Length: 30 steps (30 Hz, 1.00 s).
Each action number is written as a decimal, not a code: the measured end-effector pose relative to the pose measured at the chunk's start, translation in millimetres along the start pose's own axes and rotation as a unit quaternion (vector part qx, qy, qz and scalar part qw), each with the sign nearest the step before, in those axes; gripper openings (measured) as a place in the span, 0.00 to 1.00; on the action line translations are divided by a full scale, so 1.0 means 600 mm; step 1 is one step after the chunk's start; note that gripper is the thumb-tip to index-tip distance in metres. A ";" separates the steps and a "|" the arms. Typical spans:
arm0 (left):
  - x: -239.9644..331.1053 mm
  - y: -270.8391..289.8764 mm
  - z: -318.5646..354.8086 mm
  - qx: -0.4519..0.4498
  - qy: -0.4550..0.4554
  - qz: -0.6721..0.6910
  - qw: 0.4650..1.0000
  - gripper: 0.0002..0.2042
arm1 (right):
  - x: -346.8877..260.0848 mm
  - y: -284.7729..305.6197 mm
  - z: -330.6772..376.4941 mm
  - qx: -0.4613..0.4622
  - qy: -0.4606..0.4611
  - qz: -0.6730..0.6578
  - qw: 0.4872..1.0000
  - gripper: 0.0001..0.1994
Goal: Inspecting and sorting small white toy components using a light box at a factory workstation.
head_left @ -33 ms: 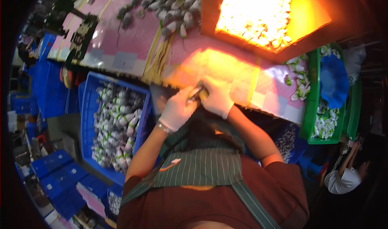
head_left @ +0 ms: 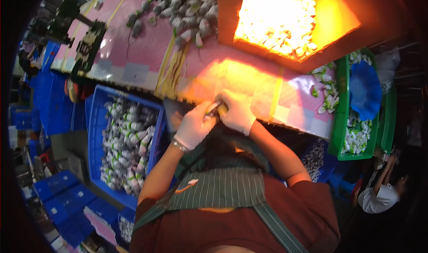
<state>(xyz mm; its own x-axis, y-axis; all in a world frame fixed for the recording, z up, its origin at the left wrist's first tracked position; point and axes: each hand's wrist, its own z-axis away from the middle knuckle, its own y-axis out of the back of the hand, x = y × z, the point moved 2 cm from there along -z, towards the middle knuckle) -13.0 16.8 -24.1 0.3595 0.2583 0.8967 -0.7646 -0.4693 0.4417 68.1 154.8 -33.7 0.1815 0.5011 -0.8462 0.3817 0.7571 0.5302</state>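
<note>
A small part (head_left: 212, 112), mostly hidden by fingers, is held at the near edge of the pink-covered tabletop (head_left: 147, 43). It is pinched between the thumb and fingers of the gloved left hand (head_left: 195, 127), while its other side is gripped by the curled fingers of the gloved right hand (head_left: 239, 113). The part is judged light and fairly stiff, perhaps slippery under gloves, and best held by opposite ends. Below the near edge, to the left, a blue crate (head_left: 94, 128) is filled with grey, white and green pieces. At the right edge, a green tray (head_left: 342, 105) is placed; toward the far edge, a cardboard box (head_left: 226, 16) is brightly lit beside heaped grey-and-white pieces (head_left: 191, 12).
</note>
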 end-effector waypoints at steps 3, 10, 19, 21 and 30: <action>-0.005 -0.002 -0.010 0.004 -0.063 0.028 0.998 0.17 | -0.003 0.026 -0.007 -0.021 -0.007 0.005 1.000 0.10; 0.011 0.013 -0.024 -0.036 0.158 0.427 0.890 0.14 | 0.008 0.224 -0.178 0.180 -0.094 0.346 0.916 0.21; -0.002 0.005 -0.029 -0.038 0.189 0.364 0.911 0.14 | 0.295 0.275 -0.333 0.155 -0.335 -0.236 0.899 0.15; -0.036 0.024 -0.012 -0.024 0.180 0.358 0.916 0.11 | 0.243 0.227 -0.427 0.324 -0.427 -0.442 0.720 0.05; -0.033 -0.022 -0.054 -0.107 0.140 0.427 0.887 0.18 | 0.326 0.302 -0.326 0.441 -0.203 -0.260 0.835 0.12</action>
<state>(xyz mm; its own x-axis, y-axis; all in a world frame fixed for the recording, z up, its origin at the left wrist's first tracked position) -27.6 45.2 -48.6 -0.5237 0.1006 0.8460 -0.7891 -0.4315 -0.4372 -4.7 471.7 -92.7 0.0074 -0.1168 -0.9931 0.9909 0.1344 -0.0085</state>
